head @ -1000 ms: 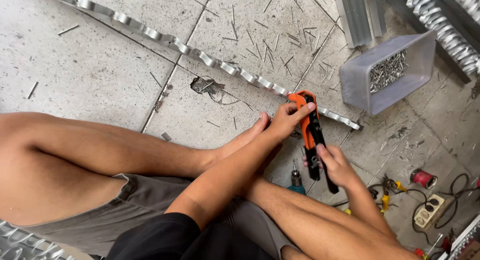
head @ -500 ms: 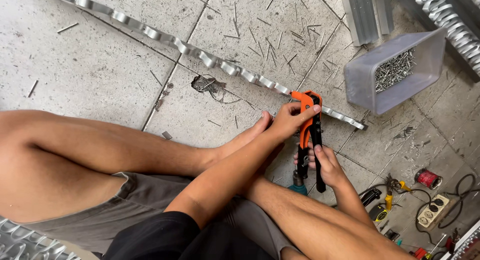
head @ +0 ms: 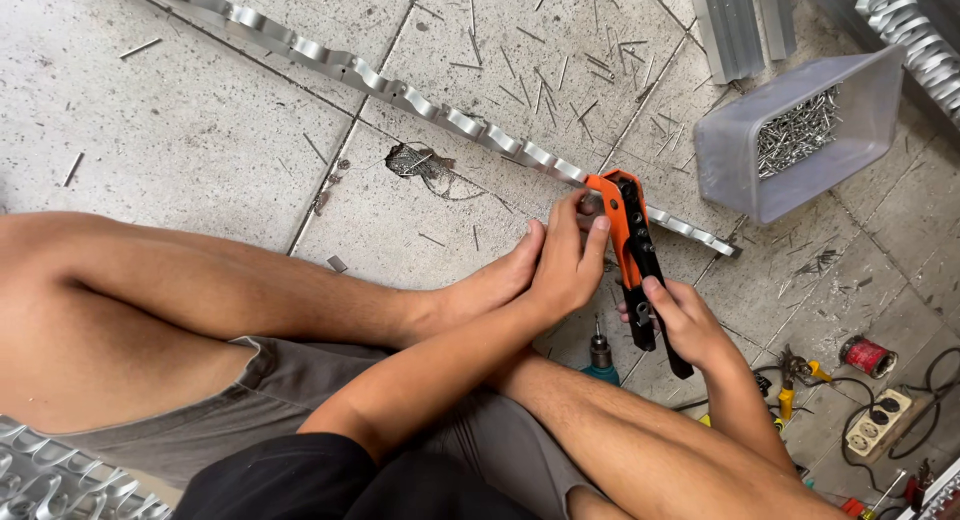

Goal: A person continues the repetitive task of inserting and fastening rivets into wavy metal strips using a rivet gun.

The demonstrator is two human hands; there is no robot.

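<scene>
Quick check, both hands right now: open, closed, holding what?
Left hand: fingers extended, resting against the head of the orange and black rivet tool at the wavy metal strip.
Right hand: closed around the rivet tool's handles.

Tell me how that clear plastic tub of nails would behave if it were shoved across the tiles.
The clear plastic tub looks thin-walled, so its sides would probably flex under a push. The heap of nails inside likely makes it heavy for its size, so it should slide, not tip. It sits low and wide on the tiled floor; loose nails there may make it snag.
</scene>
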